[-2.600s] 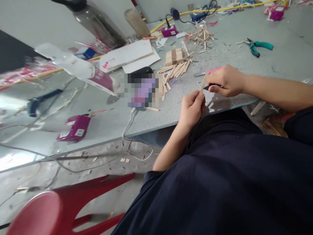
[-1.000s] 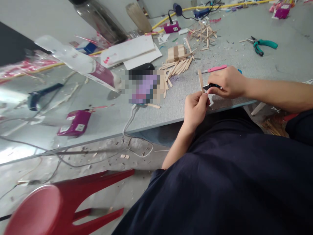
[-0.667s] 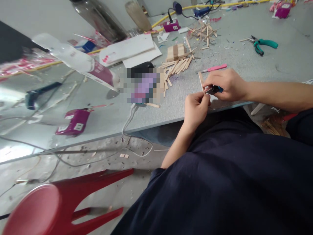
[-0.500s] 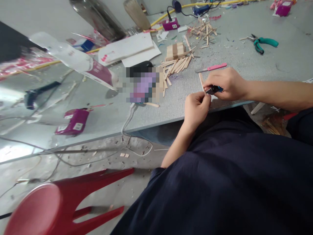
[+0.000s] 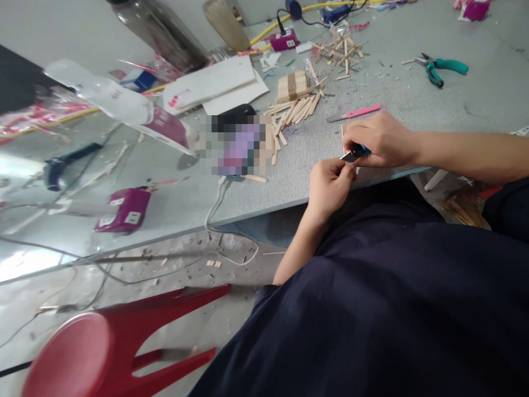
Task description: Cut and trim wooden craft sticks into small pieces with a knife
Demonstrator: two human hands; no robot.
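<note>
One cutter (image 5: 356,150), one wooden stick (image 5: 343,130), very little room between

The left hand (image 5: 332,184) is pinched together, apparently on the near end of the stick; the exact grip is hidden. The right hand (image 5: 378,139) is curled tightly around the cutter, its flat blade (image 5: 347,157) lying just above the left thumb (image 5: 349,172). Most of the stick is covered by the right hand; it sits between the two hands, over the near edge of the tabletop (image 5: 285,179). Whether blade and wood touch cannot be told.

Good work here would seem to depend on a firm pinch, since so thin a piece could easily twist under sideways pressure. Short, light strokes angled away from the thumb look safest; one hard push might split the wood or slip. Pinching lower would give the blade more clearance. Bracing both wrists on the tabletop could steady things further, well apart from the pink-handled blade tool (image 5: 363,111) beyond.
</note>
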